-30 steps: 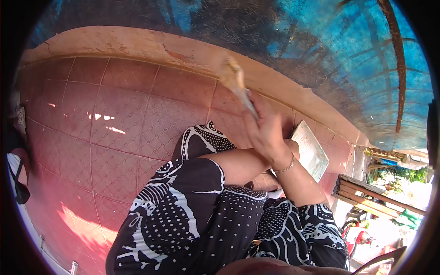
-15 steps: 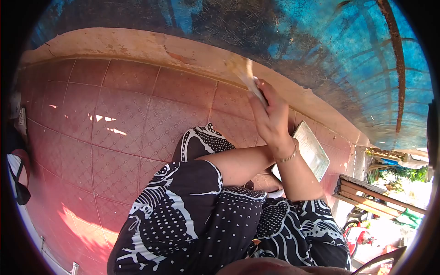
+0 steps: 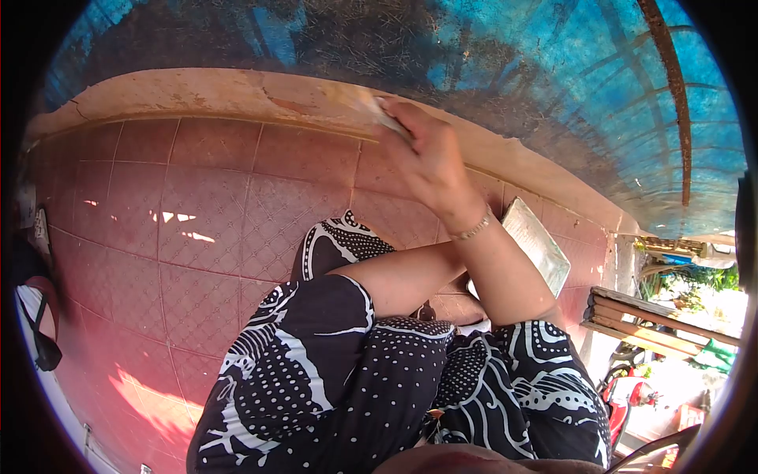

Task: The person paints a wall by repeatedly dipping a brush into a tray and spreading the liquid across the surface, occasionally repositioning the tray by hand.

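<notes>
My right hand (image 3: 430, 154) is closed round the handle of a paintbrush (image 3: 355, 99), whose pale yellowish bristles are smeared by motion. In this view the bristles overlap the peach-coloured lower band (image 3: 197, 91) of the wall, where some patches look worn. My left forearm (image 3: 410, 276) passes behind my right forearm (image 3: 505, 268), which hides the left hand. Close beside that crossing is a whitish square tray (image 3: 541, 245), tilted and partly covered by the right arm.
Above the peach band is a blue and dark, blotchy surface (image 3: 513, 63) with a brown strip (image 3: 675, 95). Red tiles (image 3: 205, 213) cover the floor. Stacked wooden boards (image 3: 639, 320) stand at right, near a red vehicle (image 3: 628, 395). A dark strapped item (image 3: 43, 332) lies far left.
My right hand has moved left and slightly up with the paintbrush, along the peach band. The left forearm and the tray stay in nearly the same place.
</notes>
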The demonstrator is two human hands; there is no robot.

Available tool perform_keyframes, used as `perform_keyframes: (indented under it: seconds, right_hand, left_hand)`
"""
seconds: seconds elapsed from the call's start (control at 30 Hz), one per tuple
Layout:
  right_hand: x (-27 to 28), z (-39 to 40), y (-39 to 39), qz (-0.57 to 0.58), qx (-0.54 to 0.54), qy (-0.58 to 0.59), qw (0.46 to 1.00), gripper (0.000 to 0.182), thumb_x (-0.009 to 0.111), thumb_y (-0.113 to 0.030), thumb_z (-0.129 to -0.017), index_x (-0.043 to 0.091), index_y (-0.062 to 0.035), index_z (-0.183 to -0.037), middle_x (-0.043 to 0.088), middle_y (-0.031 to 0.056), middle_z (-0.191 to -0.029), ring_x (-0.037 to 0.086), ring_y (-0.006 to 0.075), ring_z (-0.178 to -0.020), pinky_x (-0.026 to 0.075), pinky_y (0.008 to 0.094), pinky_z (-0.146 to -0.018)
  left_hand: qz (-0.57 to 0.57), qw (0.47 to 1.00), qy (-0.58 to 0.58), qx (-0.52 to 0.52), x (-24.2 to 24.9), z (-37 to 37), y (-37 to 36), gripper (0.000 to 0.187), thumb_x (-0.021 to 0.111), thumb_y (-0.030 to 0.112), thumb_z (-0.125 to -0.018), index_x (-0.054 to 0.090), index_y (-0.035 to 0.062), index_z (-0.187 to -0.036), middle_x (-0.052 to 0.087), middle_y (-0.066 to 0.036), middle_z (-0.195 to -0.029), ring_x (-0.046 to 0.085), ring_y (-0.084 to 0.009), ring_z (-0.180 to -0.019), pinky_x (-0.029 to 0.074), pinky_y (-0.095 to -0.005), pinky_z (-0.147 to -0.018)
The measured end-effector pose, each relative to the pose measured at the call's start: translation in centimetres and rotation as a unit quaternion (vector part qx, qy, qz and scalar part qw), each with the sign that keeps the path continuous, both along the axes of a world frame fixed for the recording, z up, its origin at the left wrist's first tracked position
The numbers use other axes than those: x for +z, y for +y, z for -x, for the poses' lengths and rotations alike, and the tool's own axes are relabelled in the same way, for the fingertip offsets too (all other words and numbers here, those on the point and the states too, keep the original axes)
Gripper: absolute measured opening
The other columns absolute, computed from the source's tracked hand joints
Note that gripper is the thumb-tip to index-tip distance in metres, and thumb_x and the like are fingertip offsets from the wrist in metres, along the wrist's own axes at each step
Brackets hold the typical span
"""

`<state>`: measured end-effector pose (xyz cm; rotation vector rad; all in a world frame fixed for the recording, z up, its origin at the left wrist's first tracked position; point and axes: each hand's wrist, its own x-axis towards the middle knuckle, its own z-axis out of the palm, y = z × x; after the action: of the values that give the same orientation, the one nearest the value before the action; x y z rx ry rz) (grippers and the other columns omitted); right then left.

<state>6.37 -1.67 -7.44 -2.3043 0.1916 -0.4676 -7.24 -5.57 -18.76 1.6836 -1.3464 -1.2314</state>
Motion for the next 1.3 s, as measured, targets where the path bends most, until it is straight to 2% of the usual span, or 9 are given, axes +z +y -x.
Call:
perform_keyframes:
  seconds: [0.23, 0.33, 0.47, 0.5, 0.57, 0.73, 0.83, 1.1, 1.3]
  right_hand:
    - [0.5, 13.7, -5.7, -0.166, -0.303, 0.117, 0.931, 0.033, 0.055, -0.007, -0.083, 0.055, 0.0053, -0.113, 0.062, 0.0072, -0.090, 0.056, 0.0117, -0.083, 0.045, 0.0249, -0.074]
    - [-2.1, 17.3, -5.9, -0.092, -0.337, 0.062, 0.935, 0.033, 0.053, -0.006, -0.083, 0.055, 0.0046, -0.115, 0.062, 0.0061, -0.088, 0.057, 0.0118, -0.081, 0.046, 0.0254, -0.072]
    - [-0.7, 12.8, -0.6, 0.011, -0.129, 0.110, 0.986, 0.033, 0.050, -0.002, -0.079, 0.056, 0.0049, -0.110, 0.062, 0.0216, -0.094, 0.063, 0.0306, -0.083, 0.048, 0.0331, -0.074]
    - [-0.8, 10.8, 0.3, 0.014, -0.068, 0.122, 0.990, 0.031, 0.054, -0.005, -0.083, 0.054, 0.0038, -0.113, 0.062, 0.0198, -0.091, 0.063, 0.0244, -0.082, 0.048, 0.0309, -0.073]
    - [-2.0, 5.6, 2.1, 0.021, 0.003, 0.084, 0.996, 0.029, 0.053, -0.010, -0.079, 0.057, 0.0015, -0.106, 0.059, 0.0246, -0.089, 0.058, 0.0406, -0.082, 0.047, 0.0444, -0.073]
    - [-4.8, -3.4, 3.4, 0.100, 0.072, 0.284, 0.951, 0.028, 0.051, -0.015, -0.084, 0.054, -0.0032, -0.110, 0.059, 0.0236, -0.089, 0.057, 0.0404, -0.081, 0.046, 0.0440, -0.070]
    - [-7.1, -1.2, -0.2, 0.118, 0.013, 0.117, 0.986, 0.029, 0.051, -0.011, -0.083, 0.053, -0.0039, -0.111, 0.059, 0.0240, -0.086, 0.057, 0.0404, -0.080, 0.046, 0.0443, -0.070]
    - [-3.7, 9.1, -3.9, 0.116, -0.104, 0.231, 0.960, 0.031, 0.054, -0.010, -0.079, 0.055, -0.0032, -0.109, 0.059, 0.0237, -0.083, 0.058, 0.0398, -0.079, 0.046, 0.0442, -0.069]
    - [-3.4, -2.5, 2.4, 0.154, 0.078, 0.237, 0.956, 0.033, 0.045, -0.017, -0.086, 0.051, -0.0045, -0.115, 0.059, 0.0213, -0.092, 0.059, 0.0386, -0.080, 0.047, 0.0456, -0.072]
  left_hand:
    - [0.017, 1.000, 0.003, 0.010, 0.5, 0.2, -1.7, 0.036, 0.043, 0.028, -0.088, 0.057, 0.0009, -0.107, 0.057, -0.018, -0.110, 0.056, -0.0273, -0.099, 0.044, -0.0382, -0.085]
    - [0.017, 1.000, 0.007, 0.015, 0.3, 0.4, -1.5, 0.036, 0.043, 0.029, -0.088, 0.057, 0.0010, -0.107, 0.057, -0.017, -0.111, 0.056, -0.0271, -0.100, 0.044, -0.0380, -0.085]
    - [0.014, 1.000, 0.003, 0.002, -0.1, 0.3, -0.8, 0.036, 0.043, 0.029, -0.088, 0.056, 0.0011, -0.108, 0.057, -0.017, -0.111, 0.056, -0.0268, -0.100, 0.043, -0.0378, -0.085]
    - [0.014, 1.000, 0.005, 0.002, -0.4, 0.5, -0.4, 0.036, 0.043, 0.029, -0.088, 0.056, 0.0011, -0.108, 0.057, -0.017, -0.111, 0.056, -0.0268, -0.100, 0.043, -0.0378, -0.085]
    - [0.003, 1.000, 0.001, -0.004, -0.7, 0.0, -0.7, 0.036, 0.043, 0.029, -0.088, 0.056, 0.0011, -0.108, 0.057, -0.017, -0.111, 0.056, -0.0266, -0.100, 0.043, -0.0377, -0.085]
    - [-0.005, 1.000, 0.008, -0.009, -1.1, 0.1, 0.1, 0.036, 0.043, 0.029, -0.089, 0.056, 0.0013, -0.108, 0.056, -0.017, -0.111, 0.056, -0.0263, -0.100, 0.043, -0.0374, -0.086]
    - [0.005, 1.000, 0.010, -0.010, -0.9, 0.3, 0.3, 0.036, 0.044, 0.029, -0.089, 0.056, 0.0014, -0.108, 0.056, -0.016, -0.112, 0.056, -0.0261, -0.100, 0.043, -0.0373, -0.086]
    - [0.026, 0.999, 0.025, -0.025, -1.6, 1.1, -0.6, 0.036, 0.044, 0.029, -0.089, 0.056, 0.0016, -0.109, 0.056, -0.016, -0.112, 0.055, -0.0257, -0.101, 0.043, -0.0369, -0.086]
    - [0.037, 0.998, 0.033, -0.042, -2.7, 2.3, -0.2, 0.037, 0.044, 0.030, -0.089, 0.055, 0.0017, -0.110, 0.056, -0.015, -0.113, 0.055, -0.0253, -0.101, 0.043, -0.0366, -0.087]
